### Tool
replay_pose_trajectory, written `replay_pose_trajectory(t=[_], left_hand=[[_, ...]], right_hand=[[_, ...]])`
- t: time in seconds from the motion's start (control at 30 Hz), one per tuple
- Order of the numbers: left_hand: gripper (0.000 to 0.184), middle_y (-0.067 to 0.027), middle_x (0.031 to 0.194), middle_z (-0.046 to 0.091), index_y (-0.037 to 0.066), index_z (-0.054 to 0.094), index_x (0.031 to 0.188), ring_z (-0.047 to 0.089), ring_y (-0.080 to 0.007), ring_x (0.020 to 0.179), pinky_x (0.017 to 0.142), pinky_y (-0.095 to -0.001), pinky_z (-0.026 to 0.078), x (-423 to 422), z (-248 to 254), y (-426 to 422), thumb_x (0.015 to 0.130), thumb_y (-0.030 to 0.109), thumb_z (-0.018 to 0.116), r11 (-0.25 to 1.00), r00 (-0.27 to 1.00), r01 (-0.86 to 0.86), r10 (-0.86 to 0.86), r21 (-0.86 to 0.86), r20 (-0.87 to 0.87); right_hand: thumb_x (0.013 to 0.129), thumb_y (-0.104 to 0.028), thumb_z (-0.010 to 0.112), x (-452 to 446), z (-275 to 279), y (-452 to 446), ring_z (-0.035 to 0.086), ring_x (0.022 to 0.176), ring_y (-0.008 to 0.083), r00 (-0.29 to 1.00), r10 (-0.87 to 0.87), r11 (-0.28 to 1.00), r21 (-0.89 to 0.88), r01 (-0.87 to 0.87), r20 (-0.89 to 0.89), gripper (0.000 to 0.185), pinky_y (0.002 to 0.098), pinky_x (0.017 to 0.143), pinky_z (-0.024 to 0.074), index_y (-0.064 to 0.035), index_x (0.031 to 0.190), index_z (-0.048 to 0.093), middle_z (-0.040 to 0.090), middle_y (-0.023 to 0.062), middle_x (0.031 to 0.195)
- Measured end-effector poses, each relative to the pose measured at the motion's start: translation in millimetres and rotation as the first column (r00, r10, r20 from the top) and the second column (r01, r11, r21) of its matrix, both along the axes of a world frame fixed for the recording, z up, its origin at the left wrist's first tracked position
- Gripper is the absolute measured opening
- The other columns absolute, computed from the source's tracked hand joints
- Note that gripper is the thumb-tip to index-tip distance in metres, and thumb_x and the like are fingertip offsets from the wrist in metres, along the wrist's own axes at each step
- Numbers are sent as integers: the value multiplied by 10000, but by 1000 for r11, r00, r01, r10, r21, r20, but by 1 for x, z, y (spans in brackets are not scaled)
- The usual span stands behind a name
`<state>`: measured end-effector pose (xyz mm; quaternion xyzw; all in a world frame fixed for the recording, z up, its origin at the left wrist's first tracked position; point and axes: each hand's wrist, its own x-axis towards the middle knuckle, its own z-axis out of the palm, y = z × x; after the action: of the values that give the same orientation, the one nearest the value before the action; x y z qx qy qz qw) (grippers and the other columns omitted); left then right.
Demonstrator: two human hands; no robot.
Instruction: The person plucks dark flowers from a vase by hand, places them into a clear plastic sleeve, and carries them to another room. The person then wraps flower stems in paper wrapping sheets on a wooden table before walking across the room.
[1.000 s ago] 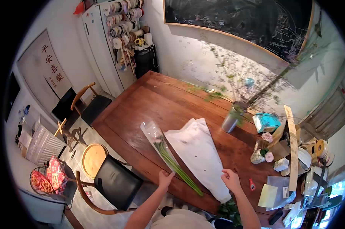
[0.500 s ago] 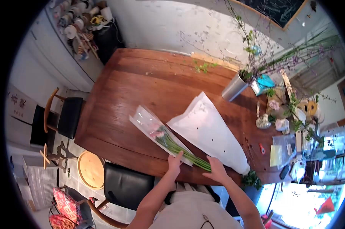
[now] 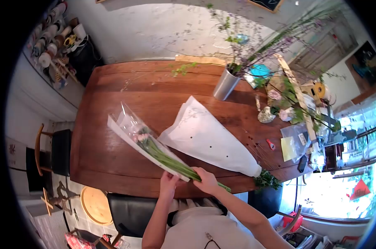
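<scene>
A bunch of pink flowers with long green stems (image 3: 165, 157) lies slanted at the table's near side, inside a clear and white flower sleeve (image 3: 122, 133). My right hand (image 3: 205, 181) is wrapped around the stems near their lower end, and the cut tips stick out past it. At the sleeve's lower edge is my left hand (image 3: 169, 184), its fingers pinched on the sleeve. Just beyond the bunch rests a large white paper-wrapped cone (image 3: 211, 139), its wide end pointing away; some leaves (image 3: 269, 180) show by its narrow end.
On the wooden table (image 3: 113, 89) stand a metal vase (image 3: 226, 85) with tall branches and, at right, red-handled scissors (image 3: 271, 144), a plastic bag (image 3: 297, 139) and a dark phone-like object (image 3: 302, 163). A black chair (image 3: 134, 213) sits against the near edge.
My right hand has moved up the stems. My left hand has shifted from the stems to the sleeve's lower edge. The bunch is tilted up more, and the whole view has turned right.
</scene>
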<state>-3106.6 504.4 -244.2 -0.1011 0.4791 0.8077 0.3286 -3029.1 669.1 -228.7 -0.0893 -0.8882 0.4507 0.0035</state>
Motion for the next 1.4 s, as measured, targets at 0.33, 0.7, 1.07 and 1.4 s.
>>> replay_pose_trajectory(t=[0.33, 0.7, 1.07, 1.4], left_hand=[[314, 1, 546, 529, 31, 595, 702, 465, -60, 454, 402, -224, 351, 46, -9, 20, 939, 203, 482, 772, 794, 423, -568, -475, -217], [251, -3, 574, 529, 34, 551, 690, 473, -65, 495, 447, -220, 361, 72, -1, 18, 908, 150, 507, 651, 663, 521, -716, -552, -219], [284, 13, 513, 475, 51, 523, 573, 403, -51, 442, 407, -203, 267, 89, 36, -1, 849, 119, 524, 745, 811, 460, -574, -484, -112], [347, -62, 474, 499, 43, 488, 475, 443, -128, 403, 391, -270, 338, 127, 128, -142, 751, 208, 620, 987, 969, -2, 41, 161, -244]], right_hand=[[801, -144, 570, 28, 12, 19, 594, 905, 342, 993, 105, 994, -35, -107, -51, 680, 401, 734, 496, -202, 1417, 288, 567, 148, 1063], [869, -286, 527, 57, -13, 29, 599, 808, 369, 990, 110, 994, -39, -107, 88, 578, 456, 685, 482, -231, 1397, 297, 581, 168, 974], [850, -333, 534, 56, 4, 21, 599, 904, 369, 973, 173, 980, -119, -156, 151, 496, 457, 717, 497, -262, 1321, 398, 611, 141, 1083], [793, -217, 624, 55, -5, 101, 596, 807, 328, 961, 267, 953, 165, -253, -70, 602, 412, 683, 490, -258, 1347, 390, 594, 106, 964]])
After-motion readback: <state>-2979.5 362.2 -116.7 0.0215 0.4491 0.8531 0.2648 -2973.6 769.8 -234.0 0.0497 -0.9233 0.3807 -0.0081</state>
